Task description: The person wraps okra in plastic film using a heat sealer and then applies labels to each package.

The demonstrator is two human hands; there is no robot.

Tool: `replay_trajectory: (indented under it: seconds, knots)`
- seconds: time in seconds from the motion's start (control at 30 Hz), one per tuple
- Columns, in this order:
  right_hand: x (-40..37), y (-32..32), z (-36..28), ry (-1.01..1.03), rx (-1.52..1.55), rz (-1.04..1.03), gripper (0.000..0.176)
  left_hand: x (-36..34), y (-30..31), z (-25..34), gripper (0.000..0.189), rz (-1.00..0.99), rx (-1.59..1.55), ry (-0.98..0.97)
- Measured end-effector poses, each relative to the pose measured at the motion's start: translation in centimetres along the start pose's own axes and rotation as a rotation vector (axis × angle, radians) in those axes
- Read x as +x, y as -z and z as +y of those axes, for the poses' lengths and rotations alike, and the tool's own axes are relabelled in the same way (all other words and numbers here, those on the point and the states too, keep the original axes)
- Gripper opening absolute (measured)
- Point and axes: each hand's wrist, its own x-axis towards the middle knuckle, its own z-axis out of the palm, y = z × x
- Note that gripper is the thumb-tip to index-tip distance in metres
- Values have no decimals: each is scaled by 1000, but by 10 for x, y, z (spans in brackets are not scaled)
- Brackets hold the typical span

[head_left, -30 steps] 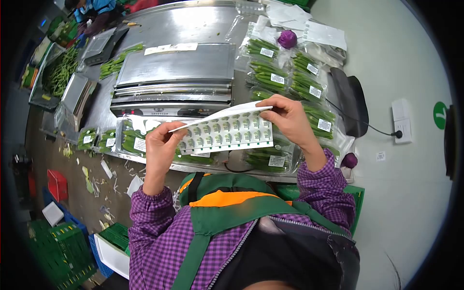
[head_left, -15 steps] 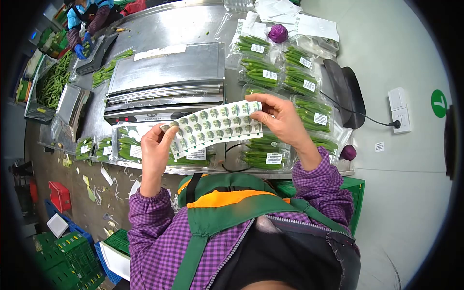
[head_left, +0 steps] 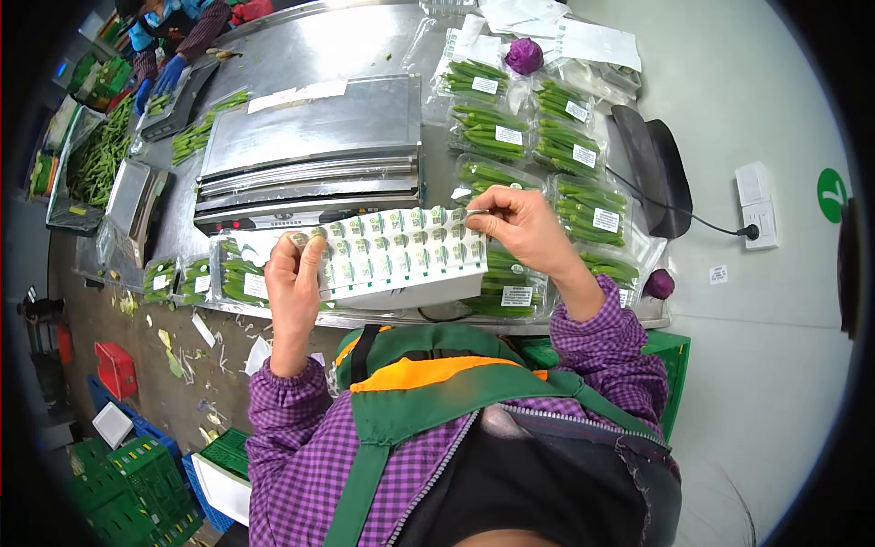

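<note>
A sheet of green and white stickers point(head_left: 396, 246) is stretched between my two hands, above the near edge of the metal table. My left hand point(head_left: 295, 283) pinches its left end between thumb and fingers. At the upper right corner, my right hand point(head_left: 519, 223) grips the sheet between thumb and forefinger. A white backing folds below the printed rows. Behind and under the sheet lie clear packs of okra, one pack point(head_left: 510, 283) just below my right hand. More labelled packs, such as this okra pack point(head_left: 588, 210), stand to the right.
A metal wrapping machine point(head_left: 314, 137) stands beyond the sheet. Red cabbages point(head_left: 524, 56) sit among the packs. A dark device point(head_left: 652, 173) with a cable is at the right edge. Another person's gloved hand point(head_left: 169, 75) is at the far left, near a crate of green pods point(head_left: 100, 155).
The sheet has levelled out and now shows its white backing hanging below. My right hand has dropped slightly. The other person's gloved hands have shifted.
</note>
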Motion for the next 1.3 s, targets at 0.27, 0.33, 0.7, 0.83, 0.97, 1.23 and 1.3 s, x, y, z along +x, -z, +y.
replay_trajectory:
  seconds: [0.27,0.33,0.7,0.83,0.97,1.23,1.3]
  knots:
    - [-7,11,2,214,-488,28,13,-8,-13,-3,14,-29,54,-67]
    - [-10,13,7,309,-592,15,12,-7,-20,-6,12,-46,-2,-74]
    - [-40,2,35,375,-543,222,7,-4,-26,-36,29,-95,-19,181]
    - [-33,8,68,21,-121,476,5,-8,-24,-43,34,-39,161,216]
    - [-3,-1,110,83,-8,595,12,-12,-28,-17,30,-29,-33,122]
    - [9,-52,116,-190,679,279,10,-60,-12,-14,33,175,19,162]
    - [4,-56,103,-201,688,278,10,-67,-12,-16,34,219,10,138]
